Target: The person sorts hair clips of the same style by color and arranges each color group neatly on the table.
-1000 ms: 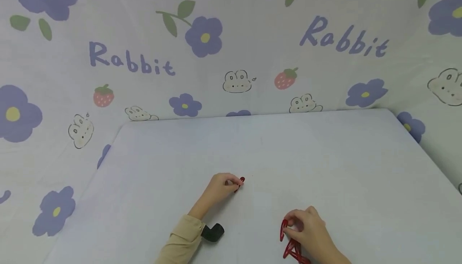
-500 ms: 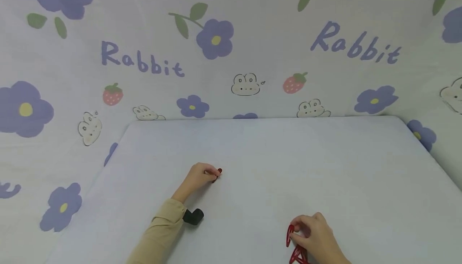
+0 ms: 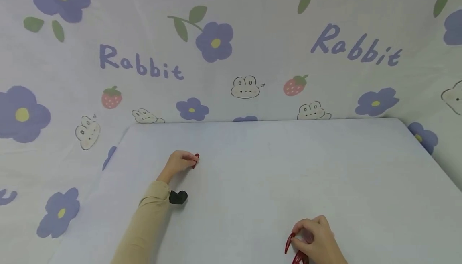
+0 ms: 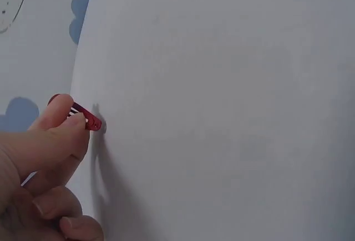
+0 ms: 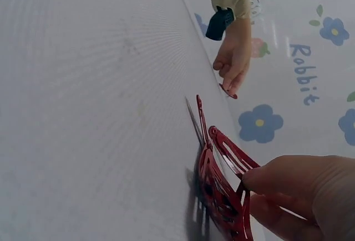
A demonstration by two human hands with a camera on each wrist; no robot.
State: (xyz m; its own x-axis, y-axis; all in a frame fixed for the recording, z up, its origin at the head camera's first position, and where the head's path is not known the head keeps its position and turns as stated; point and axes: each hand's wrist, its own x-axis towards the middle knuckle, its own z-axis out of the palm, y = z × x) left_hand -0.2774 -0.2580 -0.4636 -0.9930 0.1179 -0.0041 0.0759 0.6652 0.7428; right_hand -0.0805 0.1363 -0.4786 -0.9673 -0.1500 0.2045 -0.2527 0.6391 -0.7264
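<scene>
"Hairclip (image 3: 196, 160) first: how does your left hand (image 3: 177, 162) have it?"

"You pinch the red thing at the far left part of the white tabletop (image 3: 252, 200). One end sits close to the surface; I cannot tell whether it touches."

"And your right hand (image 3: 318, 240)?"

"You have it at the near side, pinching a second hairclip (image 5: 232, 152), also red, by one end. Its other end is free."

"What lies by it?"

"A pile of hairclips (image 5: 215, 180), all red and overlapping, lies on the tabletop just beside that hand. Whether the held one touches them, I cannot tell."

"Anything on your left arm?"

"You wear a tan sleeve (image 3: 140, 224), and a dark object (image 3: 178, 197) juts out near its end. Beyond the tabletop you face a flowered cloth (image 3: 267, 19)."
</scene>
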